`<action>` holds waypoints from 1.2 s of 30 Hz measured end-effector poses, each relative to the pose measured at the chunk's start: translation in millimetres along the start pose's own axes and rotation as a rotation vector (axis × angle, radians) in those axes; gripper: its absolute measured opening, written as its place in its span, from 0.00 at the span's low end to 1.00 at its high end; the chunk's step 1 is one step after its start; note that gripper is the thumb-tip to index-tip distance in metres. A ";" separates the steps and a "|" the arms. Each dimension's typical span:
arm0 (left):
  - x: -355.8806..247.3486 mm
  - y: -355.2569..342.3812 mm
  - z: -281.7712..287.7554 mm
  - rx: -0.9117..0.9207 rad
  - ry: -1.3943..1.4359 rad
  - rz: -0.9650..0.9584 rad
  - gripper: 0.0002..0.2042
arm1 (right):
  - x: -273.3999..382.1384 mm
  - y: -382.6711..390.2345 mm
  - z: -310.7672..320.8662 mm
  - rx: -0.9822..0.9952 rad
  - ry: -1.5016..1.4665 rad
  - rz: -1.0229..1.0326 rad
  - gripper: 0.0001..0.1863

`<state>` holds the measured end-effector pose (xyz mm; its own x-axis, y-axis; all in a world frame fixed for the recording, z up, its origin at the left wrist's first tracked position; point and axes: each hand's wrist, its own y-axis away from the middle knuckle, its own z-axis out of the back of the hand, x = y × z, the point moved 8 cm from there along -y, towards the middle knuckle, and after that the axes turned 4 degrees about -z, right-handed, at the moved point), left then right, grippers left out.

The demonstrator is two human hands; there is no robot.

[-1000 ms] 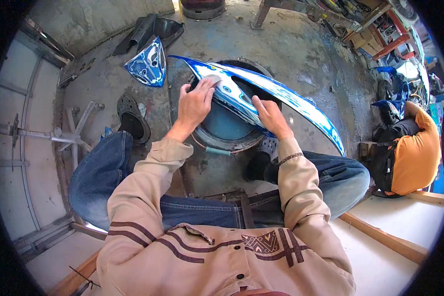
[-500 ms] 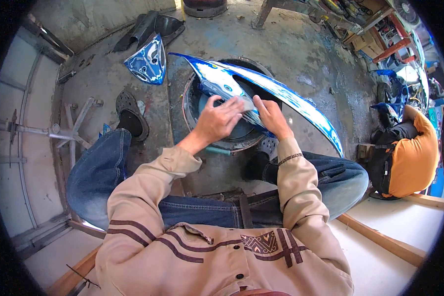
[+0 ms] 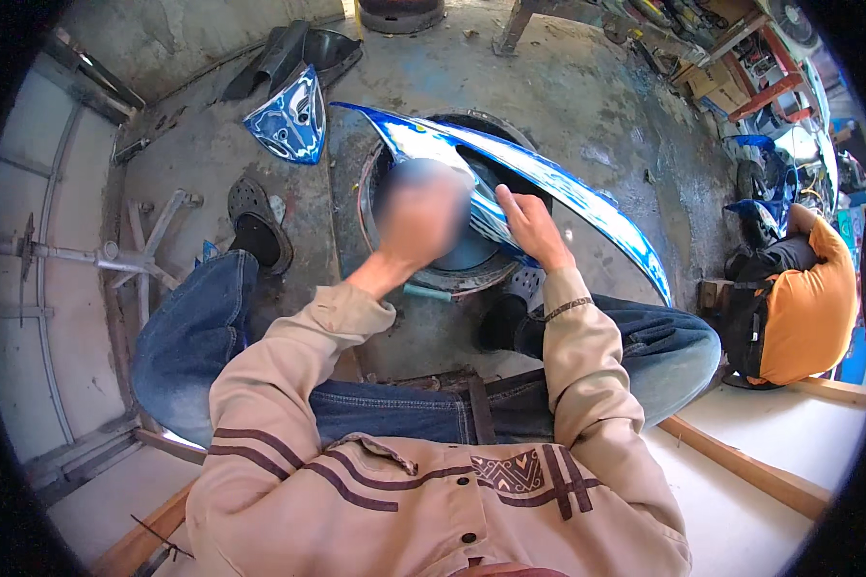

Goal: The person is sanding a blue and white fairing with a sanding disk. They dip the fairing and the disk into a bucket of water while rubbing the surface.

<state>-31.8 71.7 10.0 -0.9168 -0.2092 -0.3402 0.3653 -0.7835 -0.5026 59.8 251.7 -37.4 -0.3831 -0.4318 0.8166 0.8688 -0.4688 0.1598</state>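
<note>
A long blue-and-white motorcycle fairing panel (image 3: 601, 215) lies across the top of a round dark tub (image 3: 368, 213) between my feet. My right hand (image 3: 537, 227) grips the panel's near edge, with the thumb showing on top. Over the panel's left part is my left hand (image 3: 421, 213), so blurred that its fingers and anything under them cannot be made out. Inside the tub, a bluish-grey surface shows below the panel. A smaller blue-and-white panel piece (image 3: 289, 117) rests on the floor to the far left of the tub.
Black plastic parts (image 3: 293, 58) lie near the back wall. A metal stand (image 3: 144, 252) is at the left. A person in an orange shirt (image 3: 808, 303) crouches at the right, by motorcycle parts (image 3: 765, 197). A workbench (image 3: 635, 29) stands far right.
My left hand has shifted slightly left along the panel and become blurred; the grey piece seen under its fingers before is now hidden. My right hand keeps its grip.
</note>
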 end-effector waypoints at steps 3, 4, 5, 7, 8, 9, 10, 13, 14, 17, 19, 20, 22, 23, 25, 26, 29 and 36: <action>-24.3 2.7 -4.8 0.015 0.047 -0.107 0.16 | -2.0 -1.0 -0.8 0.010 -0.009 0.002 0.38; -24.8 4.0 -3.6 0.011 0.054 -0.125 0.16 | -0.2 -0.3 -0.9 0.013 -0.007 0.003 0.38; -25.1 5.3 -2.2 0.007 0.062 -0.143 0.16 | 0.9 0.4 -0.9 0.013 -0.014 -0.002 0.38; -12.0 5.5 -2.3 0.019 0.058 -0.164 0.16 | 2.0 0.9 -1.3 0.010 -0.022 -0.008 0.38; -4.5 5.0 0.6 0.001 0.044 -0.160 0.15 | 1.9 0.8 -0.6 -0.005 -0.027 -0.007 0.39; 3.0 4.5 3.5 -0.016 0.030 -0.157 0.15 | 1.2 0.6 0.7 -0.021 -0.033 -0.007 0.40; 11.8 4.0 6.9 -0.029 0.012 -0.138 0.15 | -1.3 -0.4 -0.2 -0.024 -0.035 -0.009 0.40; 30.2 0.7 9.7 -0.047 -0.010 -0.056 0.15 | -3.2 -3.0 -0.6 -0.037 -0.003 0.014 0.40; 31.9 -0.2 9.5 -0.041 -0.005 -0.047 0.15 | -3.2 -3.0 -0.4 -0.028 -0.001 0.003 0.39; 22.4 -0.1 6.6 -0.049 -0.023 -0.043 0.16 | -0.9 -1.9 -0.3 -0.022 -0.003 -0.004 0.39; 14.7 -1.7 5.3 -0.045 -0.025 -0.042 0.16 | 1.3 -1.5 -0.5 -0.020 -0.005 0.001 0.38; 10.1 -2.4 4.9 -0.041 -0.027 -0.040 0.16 | 1.5 -1.4 -1.5 -0.007 0.004 -0.005 0.39; -5.3 -3.4 3.6 -0.031 0.001 -0.063 0.16 | 2.3 -0.8 -2.0 0.007 0.015 -0.011 0.39; -15.3 -3.6 2.4 -0.021 0.030 -0.089 0.16 | 3.5 0.0 0.0 -0.008 0.003 -0.003 0.39; -31.3 -0.1 -1.7 -0.009 0.053 -0.105 0.16 | 5.0 0.7 2.0 -0.020 -0.005 0.008 0.38; -38.3 2.3 -4.2 -0.005 0.085 -0.117 0.16 | 4.6 0.7 1.3 -0.003 -0.020 -0.001 0.39; -40.1 3.3 -6.9 -0.015 0.112 -0.127 0.15 | 2.3 0.4 1.1 0.004 -0.039 -0.010 0.40; -25.8 1.4 -4.2 0.022 0.110 -0.140 0.15 | 5.7 2.8 -0.2 0.012 -0.079 -0.020 0.40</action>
<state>-7.0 78.5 14.7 -0.9347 -0.0329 -0.3540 0.2310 -0.8131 -0.5344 60.0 247.8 -32.4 -0.3754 -0.3601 0.8541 0.8650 -0.4671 0.1832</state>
